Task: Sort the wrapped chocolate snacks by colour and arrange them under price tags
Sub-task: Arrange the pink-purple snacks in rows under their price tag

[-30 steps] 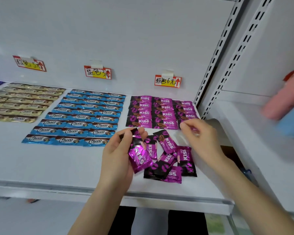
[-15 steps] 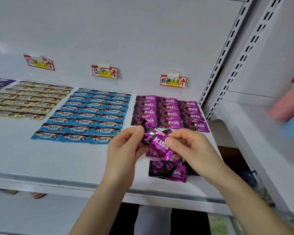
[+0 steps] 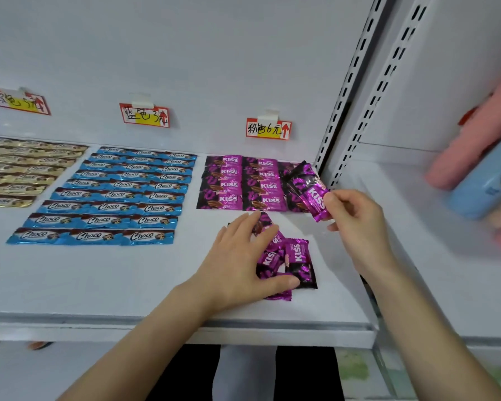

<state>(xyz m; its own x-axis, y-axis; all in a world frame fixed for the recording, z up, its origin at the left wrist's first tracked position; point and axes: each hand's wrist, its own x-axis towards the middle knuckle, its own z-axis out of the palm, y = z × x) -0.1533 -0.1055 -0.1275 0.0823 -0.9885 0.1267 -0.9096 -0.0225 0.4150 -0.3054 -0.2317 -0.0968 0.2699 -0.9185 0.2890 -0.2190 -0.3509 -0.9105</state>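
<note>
The right hand (image 3: pixel 356 224) pinches one glossy magenta-and-black foil snack packet (image 3: pixel 311 192) by its crimped end, thumb on the printed face and fingers curled behind; the packet is a small rectangular pillow, tilted, raised off the matte white shelf (image 3: pixel 99 279); it hangs over the right-hand column of the laid-out purple packets (image 3: pixel 243 183), which lie flat in a neat grid just beyond and to the left of the grip; above that grid a red-bordered paper price tag with a yellow band (image 3: pixel 268 129) is stuck to the back panel.

The left hand (image 3: pixel 240 256) lies near and to the left of the grip, fingers almost straight and spread on top of a loose pile of purple packets (image 3: pixel 295 261), thumb laid along the pile's near edge; it presses rather than clenches; the pile is crinkled and overlapping, its foil catching the light.

Further left of both hands lie rows of long blue foil bars (image 3: pixel 122 195), shiny and flat, under a second red-bordered tag (image 3: pixel 144 115); beyond them are rows of pale gold foil bars (image 3: pixel 23 172) under a third tag (image 3: pixel 18 100).

To the right of the grip rises a white metal upright with slotted holes (image 3: pixel 347 91); past it are soft pink and blue shapes (image 3: pixel 475 151), too blurred to tell.
</note>
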